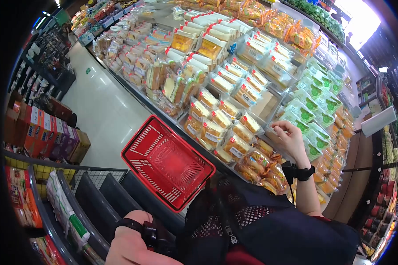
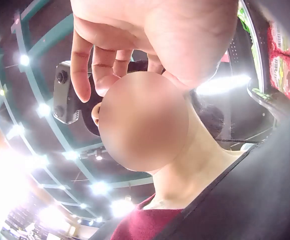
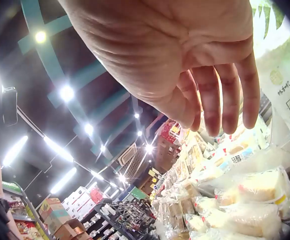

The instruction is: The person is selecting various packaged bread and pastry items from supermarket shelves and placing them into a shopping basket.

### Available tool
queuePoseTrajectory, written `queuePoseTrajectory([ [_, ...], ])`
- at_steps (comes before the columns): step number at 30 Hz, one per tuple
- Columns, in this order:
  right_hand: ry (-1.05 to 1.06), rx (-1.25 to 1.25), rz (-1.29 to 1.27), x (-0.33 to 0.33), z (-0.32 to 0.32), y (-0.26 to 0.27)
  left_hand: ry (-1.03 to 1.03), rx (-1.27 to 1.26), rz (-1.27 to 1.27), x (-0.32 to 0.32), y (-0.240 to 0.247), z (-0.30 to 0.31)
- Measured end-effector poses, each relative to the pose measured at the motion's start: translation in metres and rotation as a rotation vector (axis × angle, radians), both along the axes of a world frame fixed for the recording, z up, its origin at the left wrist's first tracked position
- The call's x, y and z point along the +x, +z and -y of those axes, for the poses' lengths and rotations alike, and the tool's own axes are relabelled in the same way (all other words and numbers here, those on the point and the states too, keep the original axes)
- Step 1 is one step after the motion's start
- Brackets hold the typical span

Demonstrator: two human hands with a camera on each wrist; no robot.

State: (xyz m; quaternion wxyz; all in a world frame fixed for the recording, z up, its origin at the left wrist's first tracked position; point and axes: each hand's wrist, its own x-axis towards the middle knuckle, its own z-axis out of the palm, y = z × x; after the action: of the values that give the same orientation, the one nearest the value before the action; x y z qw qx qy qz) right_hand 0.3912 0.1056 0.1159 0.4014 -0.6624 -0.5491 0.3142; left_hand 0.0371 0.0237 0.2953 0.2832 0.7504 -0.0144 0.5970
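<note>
Key relation: right hand [image 1: 291,138] hangs over the near right part of the tan-lined display surface [image 1: 263,106], with the clear-film packs of square-cut white-bread sandwiches [image 1: 220,118] just off its fingertips, leftward in the head view. Packs sit in slanted rows; the ones closest to the hand run long axis from upper left to lower right, so its fingers point across them, not along. Fingers relaxed, bent a little, nothing between them; no contact visible, though exact height above the film can't be told. Soft green-and-white leaf-print packs [image 1: 304,112] lie on its other side, just beside. Left hand [image 1: 137,215] is low by the body, well apart from the sandwiches; left wrist view has its fingers loosely curved, holding nothing. So right hand is clearly the nearer one to the food. Red slotted plastic basket [image 1: 168,162] sits between the two, nearer the left hand, top facing up, long axis roughly parallel to the surface's front edge. What bears its weight: can't tell.
</note>
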Motion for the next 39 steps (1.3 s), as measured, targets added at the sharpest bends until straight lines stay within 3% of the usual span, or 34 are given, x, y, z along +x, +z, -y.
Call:
queuePoseTrajectory([
  [4,-0.031,0.045,-0.014,0.006,0.01,-0.013,-0.069,0.04,-0.058,0.001,-0.003,-0.017],
  [6,-0.075,0.031,-0.012,0.002,0.013,-0.012,-0.099,-0.058,0.097,0.016,-0.006,-0.023],
  [16,-0.211,0.045,-0.028,0.024,0.05,-0.021,-0.314,0.09,-0.13,0.016,-0.015,-0.058],
  [17,-0.232,0.031,-0.038,0.027,0.055,-0.023,-0.486,0.03,0.314,0.038,-0.038,-0.072],
  [18,-0.251,0.044,-0.105,0.032,0.06,-0.032,-0.59,0.003,0.153,0.026,-0.051,-0.09],
  [19,-0.264,0.039,-0.108,0.033,0.065,-0.031,-0.445,-0.226,-0.18,0.013,-0.04,-0.089],
  [20,-0.277,0.035,-0.111,0.034,0.069,-0.03,-0.375,-0.205,-0.283,0.005,-0.057,-0.1],
  [21,-0.289,0.023,-0.118,0.037,0.074,-0.033,-0.138,-0.525,0.013,0.016,-0.102,-0.09],
  [22,-0.306,0.012,-0.091,0.042,0.079,-0.035,0.062,-0.691,-0.194,0.017,-0.11,-0.093],
  [23,-0.323,-0.001,-0.064,0.047,0.085,-0.037,-0.025,-0.835,-0.43,-0.002,-0.146,-0.109],
  [24,-0.338,-0.012,-0.067,0.052,0.09,-0.039,0.123,-1.088,-0.526,-0.013,-0.19,-0.114],
  [27,-0.427,-0.039,-0.115,0.066,0.103,-0.05,0.301,-1.393,-0.665,-0.064,-0.322,-0.091],
  [28,-0.434,-0.047,-0.117,0.069,0.11,-0.05,0.293,-1.385,-0.777,-0.089,-0.371,-0.075],
  [30,-0.423,-0.091,-0.009,0.076,0.118,-0.052,0.376,-1.415,-1.014,-0.095,-0.394,-0.024],
  [31,-0.392,-0.167,-0.006,0.079,0.121,-0.053,0.385,-1.192,-1.172,-0.122,-0.44,-0.001],
  [33,-0.385,-0.203,0.008,0.078,0.122,-0.062,0.355,-1.177,-1.166,-0.139,-0.483,0.035],
  [39,-0.277,-0.306,0.07,0.072,0.118,-0.079,0.51,-0.92,-1.406,-0.12,-0.481,0.039],
])
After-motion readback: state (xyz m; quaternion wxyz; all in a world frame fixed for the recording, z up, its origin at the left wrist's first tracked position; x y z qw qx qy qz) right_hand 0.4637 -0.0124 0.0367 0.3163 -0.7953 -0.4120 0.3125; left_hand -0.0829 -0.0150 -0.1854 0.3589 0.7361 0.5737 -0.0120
